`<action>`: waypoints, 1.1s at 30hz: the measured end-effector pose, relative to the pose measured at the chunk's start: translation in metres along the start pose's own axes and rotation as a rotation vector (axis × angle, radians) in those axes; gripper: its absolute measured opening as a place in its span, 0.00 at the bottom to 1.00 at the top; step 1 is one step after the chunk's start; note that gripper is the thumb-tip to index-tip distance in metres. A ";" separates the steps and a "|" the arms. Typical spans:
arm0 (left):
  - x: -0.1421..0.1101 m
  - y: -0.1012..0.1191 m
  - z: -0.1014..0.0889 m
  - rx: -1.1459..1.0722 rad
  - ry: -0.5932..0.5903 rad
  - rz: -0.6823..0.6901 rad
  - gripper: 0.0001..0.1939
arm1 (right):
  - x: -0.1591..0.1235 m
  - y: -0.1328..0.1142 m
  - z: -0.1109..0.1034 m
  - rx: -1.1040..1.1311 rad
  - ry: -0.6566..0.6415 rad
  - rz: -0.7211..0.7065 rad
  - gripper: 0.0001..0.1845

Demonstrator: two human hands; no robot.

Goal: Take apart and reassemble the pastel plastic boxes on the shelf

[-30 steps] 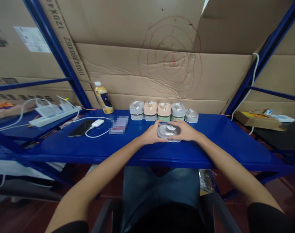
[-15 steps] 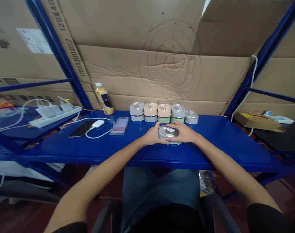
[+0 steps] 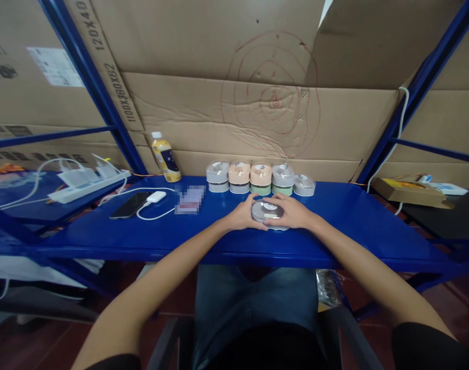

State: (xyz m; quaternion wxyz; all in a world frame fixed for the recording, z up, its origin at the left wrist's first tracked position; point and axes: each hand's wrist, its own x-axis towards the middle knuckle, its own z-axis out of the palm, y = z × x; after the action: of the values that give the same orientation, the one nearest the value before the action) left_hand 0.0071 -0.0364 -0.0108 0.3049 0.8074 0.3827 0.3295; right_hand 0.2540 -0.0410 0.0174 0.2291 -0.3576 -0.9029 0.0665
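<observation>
A dark grey oval case with a clear lid [image 3: 262, 209] is between my two hands near the middle of the blue table [image 3: 346, 231]. My left hand [image 3: 242, 215] grips its left side, thumb along the front edge. On the opposite side, my right hand [image 3: 292, 211] curls round it with the thumb across the front. A white round label and a pale tab show on its top. Behind my hands, similar cases stand in a row: stacked grey ones [image 3: 218, 176], peach-topped ones [image 3: 239, 177], a grey-over-green stack [image 3: 283, 179] and a single grey one [image 3: 304, 185].
Left on the table are a yellow drink bottle [image 3: 167, 158], a black phone [image 3: 130, 204], a white charger [image 3: 156, 196] with its cable and a blurred-out flat item [image 3: 190, 200]. A power strip [image 3: 88, 187] lies far left, a cardboard box [image 3: 412, 193] far right. Cardboard [image 3: 173, 97] walls the back.
Almost nothing differs. Both hands stay round the dark grey case in the same spot, and the camera view has shifted very slightly.
</observation>
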 end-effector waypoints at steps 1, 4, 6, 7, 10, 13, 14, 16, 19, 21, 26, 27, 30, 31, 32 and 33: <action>0.000 0.000 0.000 0.001 0.000 0.001 0.66 | -0.001 0.000 0.001 0.009 -0.002 0.005 0.46; -0.001 -0.001 -0.001 0.010 0.002 -0.007 0.66 | -0.004 0.001 0.002 0.023 -0.027 0.021 0.46; -0.001 -0.001 -0.002 0.020 -0.002 -0.006 0.65 | -0.006 -0.001 0.001 0.009 -0.042 0.049 0.48; -0.001 -0.001 -0.002 0.026 -0.007 -0.001 0.65 | -0.006 -0.002 0.000 -0.003 -0.049 0.067 0.48; -0.001 -0.001 -0.002 0.033 -0.030 0.031 0.65 | -0.008 -0.007 -0.003 -0.037 -0.060 0.110 0.50; -0.002 0.001 -0.001 0.017 -0.054 0.072 0.65 | -0.012 -0.014 -0.004 -0.056 -0.046 0.139 0.51; -0.003 0.002 -0.001 0.010 -0.063 0.088 0.66 | -0.015 -0.017 -0.005 -0.064 -0.039 0.149 0.52; -0.004 0.003 -0.001 -0.008 -0.077 0.119 0.65 | -0.025 -0.024 -0.007 -0.089 -0.030 0.170 0.52; -0.006 0.004 -0.003 -0.018 -0.067 0.159 0.59 | -0.054 -0.029 -0.016 -0.154 -0.011 0.232 0.52; -0.005 0.004 -0.004 -0.001 -0.033 0.169 0.50 | -0.080 -0.022 -0.027 -0.204 -0.004 0.311 0.52; -0.002 0.001 -0.003 0.068 0.024 0.150 0.29 | -0.137 0.050 -0.065 -0.314 0.040 0.652 0.52; -0.001 0.001 -0.003 0.077 0.025 0.148 0.28 | -0.141 0.070 -0.072 -0.330 0.068 0.755 0.53; 0.001 0.001 -0.002 0.086 0.029 0.147 0.26 | -0.133 0.127 -0.089 -0.333 0.156 0.954 0.53; 0.001 0.001 -0.002 0.085 0.033 0.146 0.25 | -0.124 0.142 -0.092 -0.316 0.186 1.007 0.53; 0.001 0.001 -0.002 0.085 0.034 0.144 0.25 | -0.113 0.155 -0.095 -0.282 0.226 1.061 0.52; 0.001 0.000 -0.002 0.083 0.035 0.142 0.25 | -0.101 0.166 -0.097 -0.232 0.281 1.115 0.51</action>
State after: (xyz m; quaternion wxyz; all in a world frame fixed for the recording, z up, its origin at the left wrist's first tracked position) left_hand 0.0059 -0.0353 -0.0089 0.2402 0.8386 0.3432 0.3483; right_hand 0.4650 0.0083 0.0192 0.2363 -0.8066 -0.5410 0.0297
